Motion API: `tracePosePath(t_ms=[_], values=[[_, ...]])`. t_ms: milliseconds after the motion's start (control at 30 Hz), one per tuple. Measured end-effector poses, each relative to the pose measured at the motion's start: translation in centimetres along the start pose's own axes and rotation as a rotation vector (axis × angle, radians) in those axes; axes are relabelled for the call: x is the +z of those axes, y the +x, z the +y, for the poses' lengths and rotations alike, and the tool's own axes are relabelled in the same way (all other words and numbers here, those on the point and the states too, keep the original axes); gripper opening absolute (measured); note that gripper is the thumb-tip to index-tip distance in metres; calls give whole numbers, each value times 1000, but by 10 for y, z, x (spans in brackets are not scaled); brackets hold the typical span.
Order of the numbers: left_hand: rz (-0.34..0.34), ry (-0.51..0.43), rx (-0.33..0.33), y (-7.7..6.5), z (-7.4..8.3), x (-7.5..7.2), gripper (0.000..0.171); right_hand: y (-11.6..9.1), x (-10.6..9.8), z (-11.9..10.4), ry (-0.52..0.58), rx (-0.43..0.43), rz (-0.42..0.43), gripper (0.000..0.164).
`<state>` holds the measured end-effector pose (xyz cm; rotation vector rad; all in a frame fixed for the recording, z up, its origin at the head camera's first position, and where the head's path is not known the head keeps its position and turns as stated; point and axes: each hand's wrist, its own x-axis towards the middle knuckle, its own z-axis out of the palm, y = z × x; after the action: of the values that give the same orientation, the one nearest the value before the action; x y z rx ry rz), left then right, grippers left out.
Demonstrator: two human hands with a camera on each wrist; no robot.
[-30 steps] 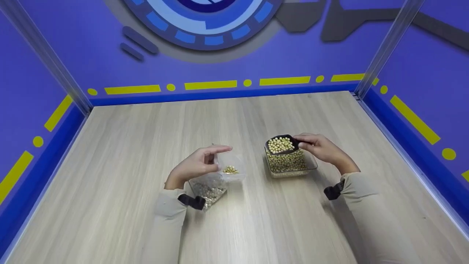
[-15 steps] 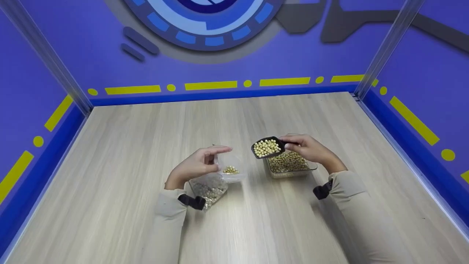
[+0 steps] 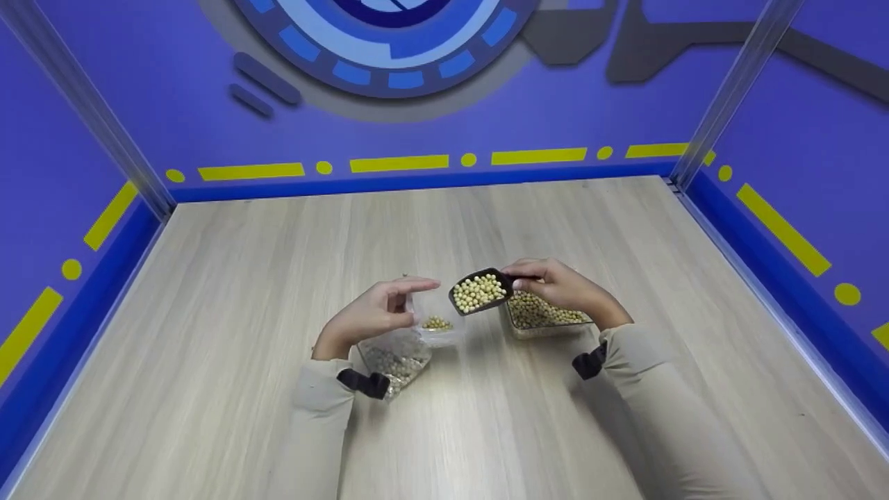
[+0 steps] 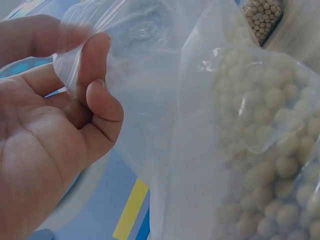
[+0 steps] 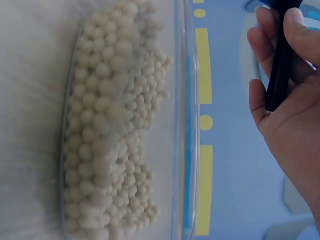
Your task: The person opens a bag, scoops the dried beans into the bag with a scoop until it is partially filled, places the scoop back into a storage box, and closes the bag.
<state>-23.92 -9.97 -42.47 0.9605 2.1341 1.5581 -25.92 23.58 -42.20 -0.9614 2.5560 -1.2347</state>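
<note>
My left hand pinches the mouth edge of a clear plastic bag and holds it open. Soybeans fill the bag's lower part, and a few more show through its mouth in the head view. In my right hand is the handle of a black scoop, its thumb and fingers curled round it. A heap of pale soybeans fills the scoop, which is roughly level just right of the bag's mouth. Below the right hand stands a clear rectangular container, partly full of soybeans.
Both bag and container stand on a wood-grain table. Blue printed walls with yellow dashes enclose the back and sides. Black camera straps sit on both wrists.
My right hand has carried the filled scoop left, from over the container to beside the bag's mouth. The left hand and bag have stayed in place.
</note>
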Motion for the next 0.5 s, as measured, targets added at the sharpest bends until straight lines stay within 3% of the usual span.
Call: tracePosePath(t_ms=[500], values=[[7, -21, -8, 0, 0, 0, 57, 16, 8, -13, -101, -52, -44, 32]])
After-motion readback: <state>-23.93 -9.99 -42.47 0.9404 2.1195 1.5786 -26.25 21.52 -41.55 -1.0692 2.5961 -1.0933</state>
